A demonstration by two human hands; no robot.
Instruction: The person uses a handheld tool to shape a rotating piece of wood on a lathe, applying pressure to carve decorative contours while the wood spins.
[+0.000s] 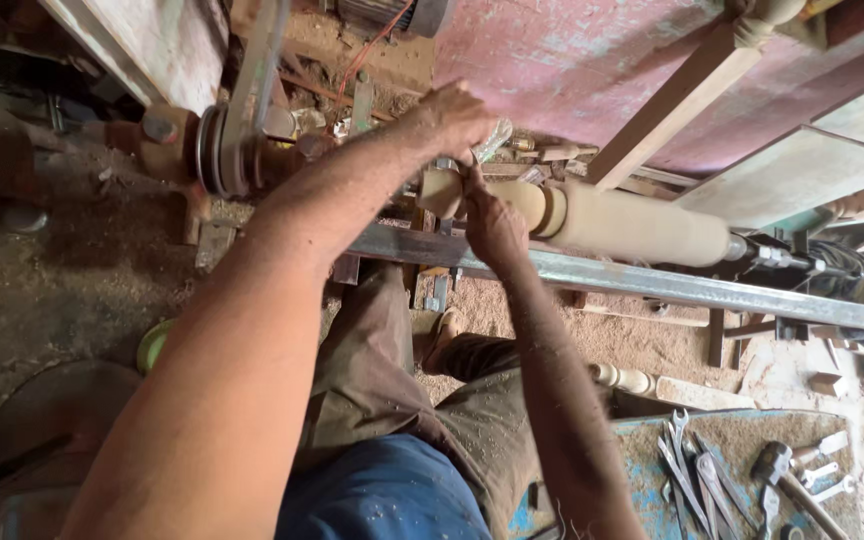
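Note:
A pale turned wooden spindle [632,225] lies mounted sideways in a lathe, above a long steel rail [652,285]. Both my hands meet at its left end. My right hand [493,225] reaches over the rail and curls around the spindle near its square end block [440,192]. My left hand [455,117] comes in from above with its fingers bent down toward the same spot, touching my right hand's fingertips. What lies under the left fingers is hidden. A small translucent scrap [493,139] shows just behind them.
The lathe's belt and pulley [222,145] sit left of my left forearm. A blue bench [642,450] at lower right carries several wrenches [692,470] and a hammer [787,480]. A turned wooden piece [624,378] and sawdust lie on the floor. Boards lean at the upper right.

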